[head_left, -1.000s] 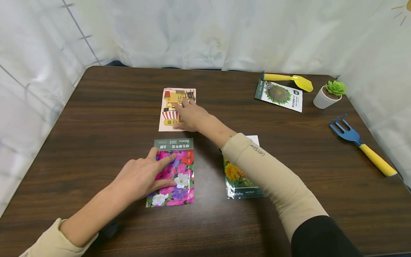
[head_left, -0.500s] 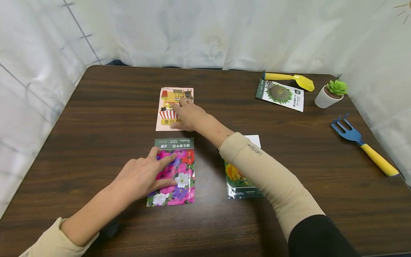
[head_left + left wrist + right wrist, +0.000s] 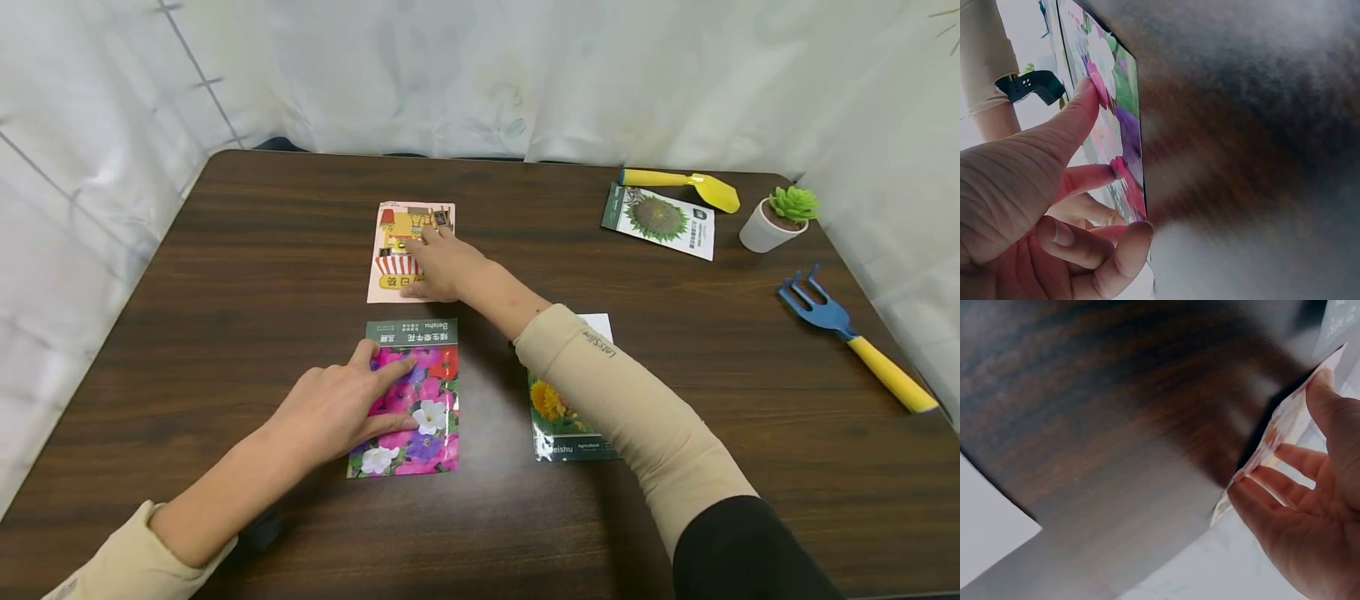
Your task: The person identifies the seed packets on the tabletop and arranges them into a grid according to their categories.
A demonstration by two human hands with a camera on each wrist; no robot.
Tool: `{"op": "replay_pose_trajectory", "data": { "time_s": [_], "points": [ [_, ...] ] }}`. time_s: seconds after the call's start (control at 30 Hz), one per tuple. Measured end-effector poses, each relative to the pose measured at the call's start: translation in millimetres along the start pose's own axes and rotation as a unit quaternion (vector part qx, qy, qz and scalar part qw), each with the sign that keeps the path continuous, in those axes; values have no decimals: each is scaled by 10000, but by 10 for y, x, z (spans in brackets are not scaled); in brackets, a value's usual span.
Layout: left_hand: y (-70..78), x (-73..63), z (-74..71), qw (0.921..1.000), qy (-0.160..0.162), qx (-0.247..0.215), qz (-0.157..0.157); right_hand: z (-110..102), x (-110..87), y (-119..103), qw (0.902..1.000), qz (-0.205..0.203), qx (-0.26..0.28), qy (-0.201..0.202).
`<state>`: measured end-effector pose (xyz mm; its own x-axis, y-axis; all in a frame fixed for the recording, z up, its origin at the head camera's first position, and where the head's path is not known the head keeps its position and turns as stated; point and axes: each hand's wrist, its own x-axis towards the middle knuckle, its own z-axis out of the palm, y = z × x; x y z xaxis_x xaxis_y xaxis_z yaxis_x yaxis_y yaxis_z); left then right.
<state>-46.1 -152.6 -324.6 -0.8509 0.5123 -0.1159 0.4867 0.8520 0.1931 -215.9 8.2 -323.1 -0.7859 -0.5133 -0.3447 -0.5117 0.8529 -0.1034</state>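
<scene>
A seed packet printed with pink, purple and white flowers (image 3: 416, 400) lies on the table near its front. My left hand (image 3: 330, 408) rests on its left part, thumb and index finger spread over the print; the left wrist view shows the thumb (image 3: 1082, 109) touching the packet's face. Farther back lies a pale pink seed packet (image 3: 390, 242) with a cartoon shop print. My right hand (image 3: 450, 268) lies over its right side, with fingertips and thumb on the face in the right wrist view. Under my right forearm is a partly hidden yellow-flower seed packet (image 3: 551, 408).
At the back right, a sunflower seed packet (image 3: 660, 221) lies just in front of a yellow trowel (image 3: 712, 192). To their right stands a small potted succulent (image 3: 768, 227). A blue hand fork (image 3: 828, 315) with a yellow handle lies near the right edge. White curtains hang behind the table.
Under my right hand the pale pink packet has slid slightly left, then stopped. My left hand and the pink-and-purple flower packet have stayed put. The head view has shifted a little.
</scene>
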Motion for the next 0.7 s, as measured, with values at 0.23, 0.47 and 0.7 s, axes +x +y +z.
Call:
{"op": "replay_pose_trajectory", "data": {
  "time_s": [0.23, 0.47, 0.7],
  "points": [
    [19, -4, -16, 10000, -68, -14, -63, -101, -24, 74, 9991, -180, -367, 92],
    [33, 1, -19, 9999, -128, -28, -104, -210, -204, 431, 9970, -294, -94, 717],
    [25, 0, -7, 9998, -147, -41, -128, -233, -504, 1117, 9964, 525, 163, 644]
  ]
}}
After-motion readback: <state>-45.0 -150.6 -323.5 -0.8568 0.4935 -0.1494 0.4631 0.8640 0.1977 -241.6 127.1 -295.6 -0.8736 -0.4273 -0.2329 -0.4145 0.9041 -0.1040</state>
